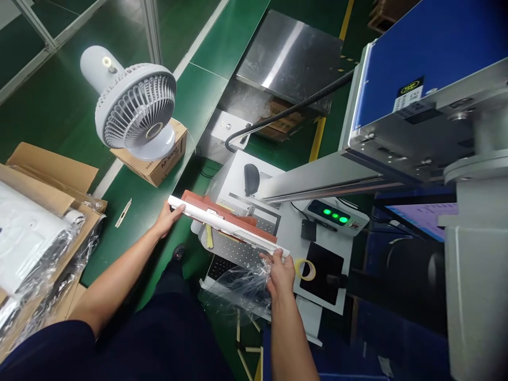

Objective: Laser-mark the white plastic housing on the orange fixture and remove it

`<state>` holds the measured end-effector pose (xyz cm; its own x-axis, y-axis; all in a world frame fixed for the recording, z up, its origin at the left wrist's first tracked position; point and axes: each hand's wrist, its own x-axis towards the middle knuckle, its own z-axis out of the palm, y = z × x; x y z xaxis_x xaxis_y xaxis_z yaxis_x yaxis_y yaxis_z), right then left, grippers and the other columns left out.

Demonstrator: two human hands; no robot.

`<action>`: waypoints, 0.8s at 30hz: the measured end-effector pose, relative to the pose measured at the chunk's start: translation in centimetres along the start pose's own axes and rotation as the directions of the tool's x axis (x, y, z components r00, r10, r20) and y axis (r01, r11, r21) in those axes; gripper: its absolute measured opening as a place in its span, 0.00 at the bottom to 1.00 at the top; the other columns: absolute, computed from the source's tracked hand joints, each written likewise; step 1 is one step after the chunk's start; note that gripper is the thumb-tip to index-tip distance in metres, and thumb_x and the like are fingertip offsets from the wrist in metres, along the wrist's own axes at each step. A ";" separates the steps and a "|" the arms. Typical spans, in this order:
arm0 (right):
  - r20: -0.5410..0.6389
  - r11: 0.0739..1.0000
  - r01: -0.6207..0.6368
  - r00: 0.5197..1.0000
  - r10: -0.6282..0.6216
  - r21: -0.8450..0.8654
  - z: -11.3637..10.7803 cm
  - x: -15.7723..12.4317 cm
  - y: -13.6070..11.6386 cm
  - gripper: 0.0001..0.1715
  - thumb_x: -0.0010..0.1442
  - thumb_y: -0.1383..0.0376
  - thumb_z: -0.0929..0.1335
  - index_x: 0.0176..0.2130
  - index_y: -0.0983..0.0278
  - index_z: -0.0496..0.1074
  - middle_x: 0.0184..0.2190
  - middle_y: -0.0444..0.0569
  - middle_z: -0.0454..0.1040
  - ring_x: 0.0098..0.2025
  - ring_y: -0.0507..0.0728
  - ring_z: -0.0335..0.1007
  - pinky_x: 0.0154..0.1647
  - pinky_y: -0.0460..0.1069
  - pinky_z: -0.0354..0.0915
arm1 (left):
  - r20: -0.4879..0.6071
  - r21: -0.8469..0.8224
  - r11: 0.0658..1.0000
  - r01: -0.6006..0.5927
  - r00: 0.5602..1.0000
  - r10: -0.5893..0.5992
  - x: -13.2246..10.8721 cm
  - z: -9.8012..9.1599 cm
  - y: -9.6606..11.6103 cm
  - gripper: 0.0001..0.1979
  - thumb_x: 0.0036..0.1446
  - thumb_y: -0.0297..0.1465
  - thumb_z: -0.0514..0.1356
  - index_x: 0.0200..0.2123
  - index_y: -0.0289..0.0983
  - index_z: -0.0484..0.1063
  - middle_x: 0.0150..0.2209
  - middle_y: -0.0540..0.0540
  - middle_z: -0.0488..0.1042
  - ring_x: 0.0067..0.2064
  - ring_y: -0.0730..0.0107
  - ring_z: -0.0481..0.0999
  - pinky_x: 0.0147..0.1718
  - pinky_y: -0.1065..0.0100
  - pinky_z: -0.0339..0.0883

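A green floor (47,106) is filling the ten o'clock area, with a yellow line (317,140) running at one o'clock. Grey frame rails (153,32) are standing at eleven o'clock. A steel table (289,55) is catching bright overhead light at twelve o'clock. A white workbench (293,233) is sitting at the centre, under a blue machine housing (428,58) at two o'clock.

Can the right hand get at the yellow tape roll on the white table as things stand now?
Probably yes. The tape roll lies in the open just beside the right hand, nothing between them. But that hand grips one end of the long white part, so it must let go first.
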<state>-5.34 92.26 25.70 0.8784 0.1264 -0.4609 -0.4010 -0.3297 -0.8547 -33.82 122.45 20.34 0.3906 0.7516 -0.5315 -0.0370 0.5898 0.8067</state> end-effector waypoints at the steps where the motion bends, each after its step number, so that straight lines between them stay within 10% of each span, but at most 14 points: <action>1: 0.001 1.000 -0.007 1.000 0.007 -0.006 0.0 0.1 -0.1 0.48 0.45 0.32 0.82 0.49 0.59 0.71 0.37 0.46 0.83 0.32 0.58 0.84 0.30 0.47 0.77 | 0.007 -0.024 0.999 0.022 1.000 -0.022 0.1 0.1 0.0 0.31 0.57 0.48 0.77 0.55 0.43 0.68 0.59 0.41 0.77 0.63 0.52 0.79 0.61 0.50 0.79; 24: -0.052 0.990 -0.136 0.989 0.138 0.043 1.0 0.6 -2.1 0.27 0.59 0.48 0.81 0.43 0.62 0.72 0.25 0.47 0.81 0.27 0.57 0.80 0.25 0.46 0.74 | -0.143 -0.019 1.000 -0.013 0.990 0.010 -0.6 2.8 1.9 0.36 0.58 0.50 0.78 0.56 0.41 0.64 0.65 0.32 0.75 0.57 0.54 0.84 0.47 0.57 0.87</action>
<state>-4.22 93.97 26.98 0.8270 0.0313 -0.5613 -0.5273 -0.3033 -0.7937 -31.55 122.29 22.93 0.2547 0.7923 -0.5545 -0.0596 0.5852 0.8087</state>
